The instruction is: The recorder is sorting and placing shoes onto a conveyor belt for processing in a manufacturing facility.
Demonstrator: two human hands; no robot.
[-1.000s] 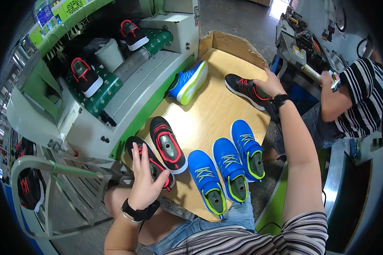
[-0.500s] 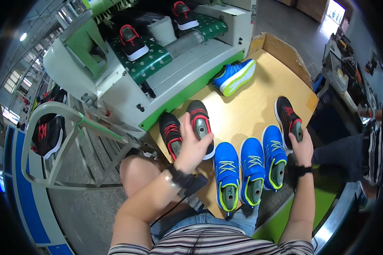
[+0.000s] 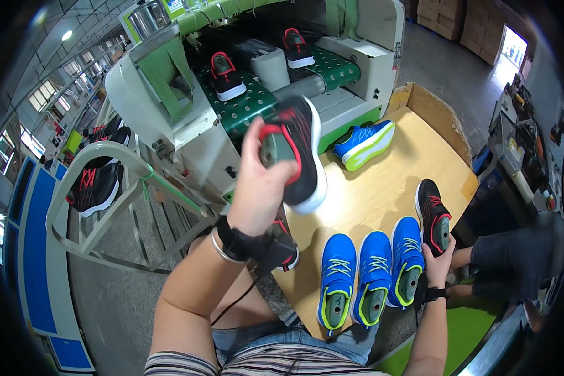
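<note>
Above the near left part of a wooden table point(image 3: 370, 194), the left hand point(image 3: 260, 182) grips a black sneaker point(image 3: 308, 150) by its red-edged collar, thumb on the near side and fingers curled on the other. This sneaker is held up off the tabletop, toe pointing away from the person, its white sole turned to the right, with a grey-green form seated inside it.

At the table's right edge, the right hand point(image 3: 437, 260) is closed around the heel of a 2nd black sneaker point(image 3: 430, 207), which points away from the person. Just to its left stand 3 blue sneakers point(image 3: 339, 263) in a row, toes pointing away, with yellow-green laces and linings and grey-green forms inside. A 3rd black sneaker point(image 3: 287, 241) sits at the left edge, mostly hidden behind the left wrist. Near the far edge, a blue sneaker on its side point(image 3: 365, 144) shows its white and yellow-green sole.

Beyond the table stands a machine point(image 3: 200, 141) with a green studded belt point(image 3: 341, 66), on which 2 black sneakers point(image 3: 225, 78) rest well apart. To the left, more black sneakers point(image 3: 97, 188) are on a metal rack point(image 3: 97, 150). A cardboard panel point(image 3: 445, 119) borders the table's far right corner.
</note>
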